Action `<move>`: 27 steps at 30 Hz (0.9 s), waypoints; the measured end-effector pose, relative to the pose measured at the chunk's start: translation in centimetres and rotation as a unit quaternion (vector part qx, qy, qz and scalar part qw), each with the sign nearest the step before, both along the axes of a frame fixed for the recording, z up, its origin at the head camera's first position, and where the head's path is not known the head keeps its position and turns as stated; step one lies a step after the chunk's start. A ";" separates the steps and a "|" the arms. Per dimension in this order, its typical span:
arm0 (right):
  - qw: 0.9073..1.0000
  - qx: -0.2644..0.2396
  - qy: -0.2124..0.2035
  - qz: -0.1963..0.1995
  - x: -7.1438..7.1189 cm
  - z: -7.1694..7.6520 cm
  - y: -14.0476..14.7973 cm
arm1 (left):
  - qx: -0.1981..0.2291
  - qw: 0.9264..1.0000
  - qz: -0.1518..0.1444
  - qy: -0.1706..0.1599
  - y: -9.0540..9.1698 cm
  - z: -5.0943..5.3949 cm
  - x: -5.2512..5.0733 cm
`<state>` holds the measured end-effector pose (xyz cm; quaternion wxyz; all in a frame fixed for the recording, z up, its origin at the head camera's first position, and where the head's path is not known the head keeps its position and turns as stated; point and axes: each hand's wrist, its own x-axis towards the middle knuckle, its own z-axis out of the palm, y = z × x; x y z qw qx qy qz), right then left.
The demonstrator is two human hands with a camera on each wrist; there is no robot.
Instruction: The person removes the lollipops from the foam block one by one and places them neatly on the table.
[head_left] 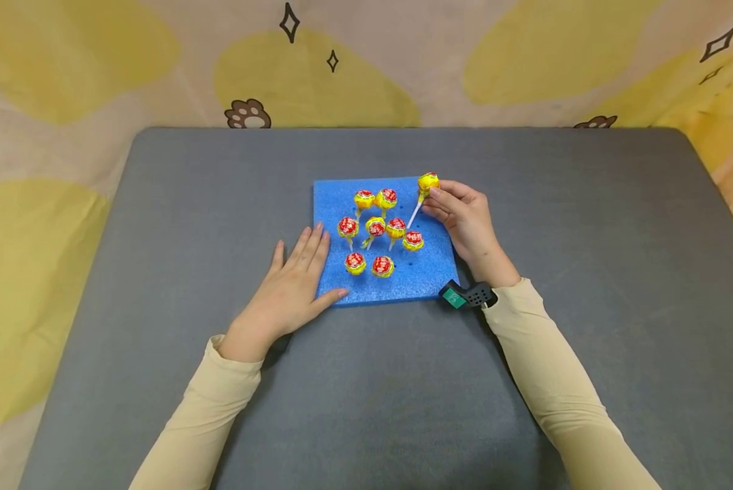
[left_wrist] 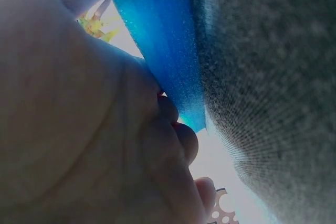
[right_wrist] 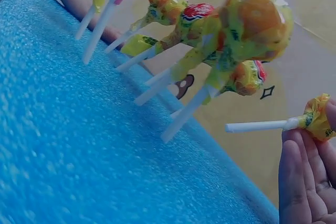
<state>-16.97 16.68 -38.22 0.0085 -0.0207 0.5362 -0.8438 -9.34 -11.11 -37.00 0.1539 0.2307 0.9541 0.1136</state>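
- Eight yellow-and-red wrapped lollipops (head_left: pixel 382 266) stand in the blue foam board (head_left: pixel 430 278).
- Right grip (head_left: pixel 467 223) pinches a ninth lollipop (head_left: pixel 429 183), unplanted.
- Left grip (head_left: pixel 285 297), fingers straight, touches board.

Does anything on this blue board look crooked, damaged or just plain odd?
One small thing: the lollipop in the middle of the cluster on the blue board seems to have a loose yellow wrapper flap sticking out low down, so it looks partly undone. Nothing looks spilled or broken.
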 end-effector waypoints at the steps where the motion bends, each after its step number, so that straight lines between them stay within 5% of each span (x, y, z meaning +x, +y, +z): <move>1: 1.000 -0.001 -0.001 0.001 0.0 0.1 0.0 | -0.001 1.000 0.001 0.000 -0.1 0.0 0.0; 15: 0.999 0.032 -0.004 -0.001 0.0 0.9 1.4 | -0.007 1.000 0.000 -0.003 0.1 0.1 0.0; 27: 0.999 0.009 -0.028 -0.035 0.4 1.2 6.0 | -0.008 1.000 0.003 -0.006 0.0 0.1 0.0</move>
